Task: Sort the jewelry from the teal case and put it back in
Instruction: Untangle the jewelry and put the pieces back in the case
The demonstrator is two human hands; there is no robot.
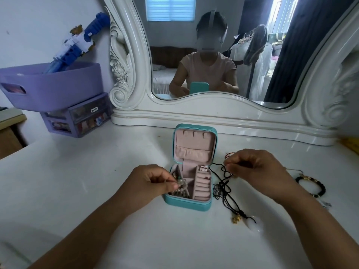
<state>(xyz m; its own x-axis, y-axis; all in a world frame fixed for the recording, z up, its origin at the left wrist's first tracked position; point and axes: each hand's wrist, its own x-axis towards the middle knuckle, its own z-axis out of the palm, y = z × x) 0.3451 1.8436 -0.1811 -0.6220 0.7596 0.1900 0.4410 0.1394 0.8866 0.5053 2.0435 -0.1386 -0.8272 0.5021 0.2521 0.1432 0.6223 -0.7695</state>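
A: Teal case (191, 201) is sitting open on the white tabletop (77, 181), lid standing upright toward the mirror (213, 105), pink lining showing.

B: Left hand?

A: Left hand (149, 182) is hovering over the case's left compartments, fingers curled, thumb and fingertips pinching a clear beaded bracelet (181, 186) that is lying partly inside the case. Something gold is glinting just behind those beads; cannot tell what it is.

B: And the right?

A: Right hand (256, 169) is working just right of the case, fingers bent together, pinching a thin black cord (223, 183). The cord is trailing down in loops onto the tabletop beside the case's right wall. A bit of red cord (229, 154) is showing above the fingertips.

B: Anything else out of the case?

A: The black cords are running to a gold charm (235, 219) and a pale white pendant (252, 224), both lying right of the case and nearer the person. A black beaded bracelet (312, 186) with a gold piece is lying further right, past the right hand.

B: Inside the case?

A: A small tagged item (204, 168) is sitting at the far right corner, above the ring rolls.
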